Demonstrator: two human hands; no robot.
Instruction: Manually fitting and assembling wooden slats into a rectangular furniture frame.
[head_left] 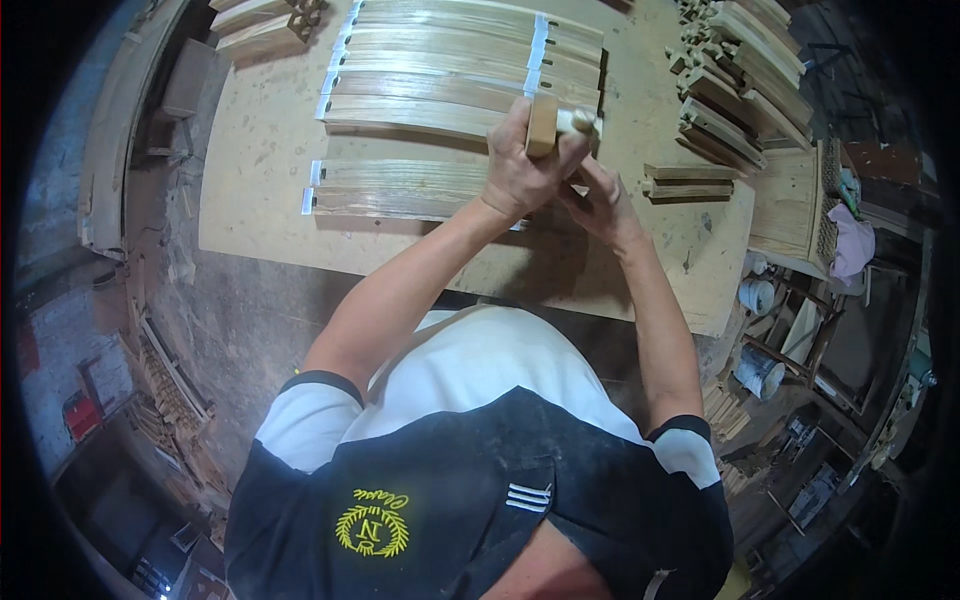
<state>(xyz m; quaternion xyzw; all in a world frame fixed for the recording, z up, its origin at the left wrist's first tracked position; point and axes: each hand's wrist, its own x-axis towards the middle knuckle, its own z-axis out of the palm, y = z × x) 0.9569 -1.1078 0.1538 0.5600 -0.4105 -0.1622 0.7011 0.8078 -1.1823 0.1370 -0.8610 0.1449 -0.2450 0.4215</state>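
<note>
My left hand is closed round a wooden piece, which it holds up over the table with its end toward me. Just beyond its fingers a pale, rounded wooden end shows; whether it belongs to the same piece I cannot tell. Close against the left hand is my right hand, fingers curled in. What those fingers grip is hidden. Below and to the left of both hands lie slats side by side, white at their left ends. Beyond them rests a larger row of slats with white ends and small dark slots.
The pale tabletop carries a stack of wooden parts at the far right and two short pieces nearer. More wood parts sit at the far left. Buckets stand right of the table, near a pink cloth.
</note>
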